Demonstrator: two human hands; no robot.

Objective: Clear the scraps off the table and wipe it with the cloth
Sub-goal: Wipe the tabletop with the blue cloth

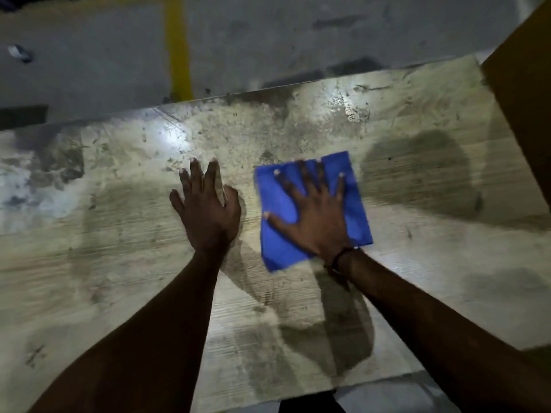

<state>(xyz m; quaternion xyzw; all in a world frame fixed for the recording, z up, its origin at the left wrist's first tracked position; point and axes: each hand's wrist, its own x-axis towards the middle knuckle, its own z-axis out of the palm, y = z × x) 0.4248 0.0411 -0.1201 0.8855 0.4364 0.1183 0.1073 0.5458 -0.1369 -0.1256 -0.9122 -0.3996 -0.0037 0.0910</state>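
Right hand [316,216] flat, fingers spread, pressing the blue cloth [354,210] onto the bench [417,278] right of centre. Left hand [205,204] open, palm down on bare bench just beside the cloth, holding nothing. Cloth looks thin, soft, light, likely to bunch: best driven by a flat palm at its middle. Count: one cloth, two hands. Only small specks near the far edge, no larger scraps visible.

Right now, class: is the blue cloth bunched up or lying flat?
Flat: the blue cloth lies squarely on the table under the right hand's spread fingers.
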